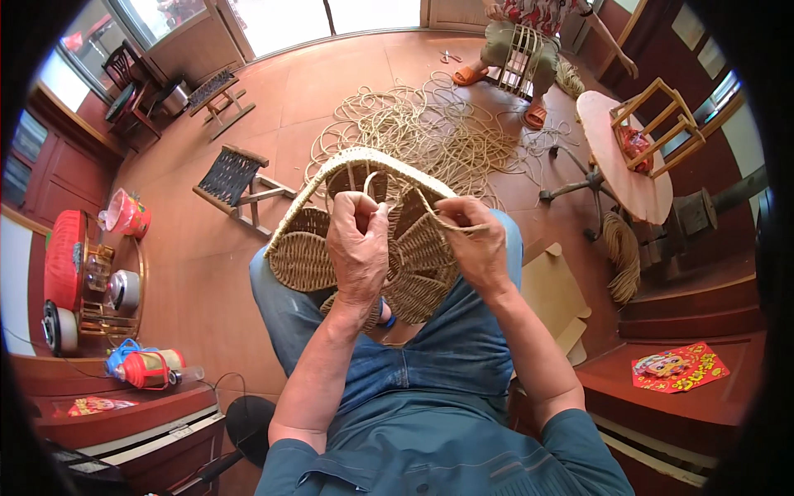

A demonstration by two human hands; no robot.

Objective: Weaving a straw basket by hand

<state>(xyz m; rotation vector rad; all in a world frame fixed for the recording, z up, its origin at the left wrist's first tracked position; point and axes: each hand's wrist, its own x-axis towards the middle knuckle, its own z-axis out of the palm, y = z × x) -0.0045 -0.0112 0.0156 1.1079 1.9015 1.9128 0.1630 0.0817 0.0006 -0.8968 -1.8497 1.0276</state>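
A woven panel (pixel 303 261) with several petal-shaped sections and a pale, cord-wrapped curved rim lies across my lap. My left hand (pixel 360 244) is closed in a pinch over its middle, and a short curl of tan cord (pixel 371 183) rises by the fingertips. To the right, my right hand (pixel 473 241) grips a strand of cord (pixel 425 201) between thumb and fingers. That strand runs up toward the far rim. Parts of the panel behind both hands and wrists are hidden.
Loose cord (pixel 447 136) lies in a wide tangle on the tiled floor ahead. Beyond it sits another person (pixel 529 41) with a slatted frame; scissors (pixel 450 57) lie nearby. A stool (pixel 234 182) stands left, a round table (pixel 600 140) right. Flat cardboard (pixel 546 289) lies beside my right knee.
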